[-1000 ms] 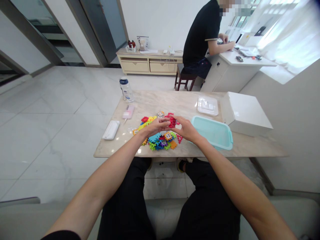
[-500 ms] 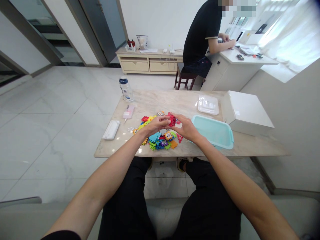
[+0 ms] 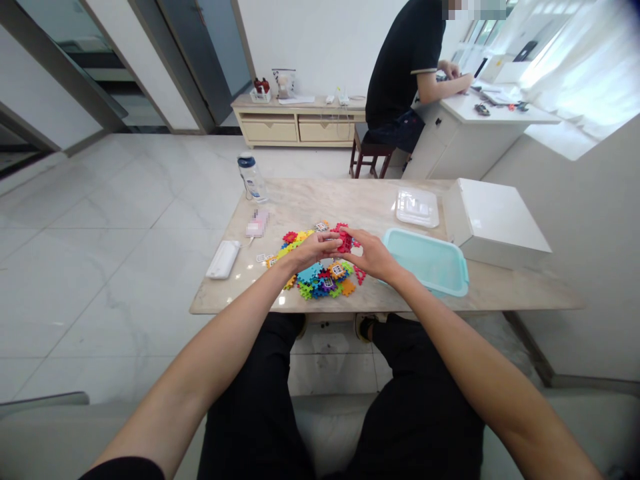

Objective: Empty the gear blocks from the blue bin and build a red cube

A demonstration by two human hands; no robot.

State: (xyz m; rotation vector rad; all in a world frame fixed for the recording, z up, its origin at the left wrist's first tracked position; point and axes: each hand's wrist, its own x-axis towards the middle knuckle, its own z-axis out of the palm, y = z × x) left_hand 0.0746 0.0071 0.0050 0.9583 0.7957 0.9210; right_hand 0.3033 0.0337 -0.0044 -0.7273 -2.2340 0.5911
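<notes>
Between my two hands is a red piece of interlocking plastic building blocks (image 3: 345, 243), made of toothed parts. My left hand (image 3: 319, 247) has its fingers closed on its left side. From the right, my right hand (image 3: 369, 253) grips it with thumb and fingers. Below and around my hands lies a loose pile of toothed plastic pieces (image 3: 311, 273) in blue, green, yellow, orange and purple, some with printed faces. A red triangular piece (image 3: 359, 275) lies by my right wrist. My fingers hide part of the held piece.
Right of my hands stands a light-blue plastic tray (image 3: 430, 263), with a clear lid (image 3: 417, 208) behind it and a white box (image 3: 500, 220) beyond. At the left are a water bottle (image 3: 253, 180) and a white case (image 3: 223, 260). Another person (image 3: 405, 67) sits at a far desk.
Both hands stay on the red piece in nearly the same place, with only slight finger movement. The view has shifted a little.
</notes>
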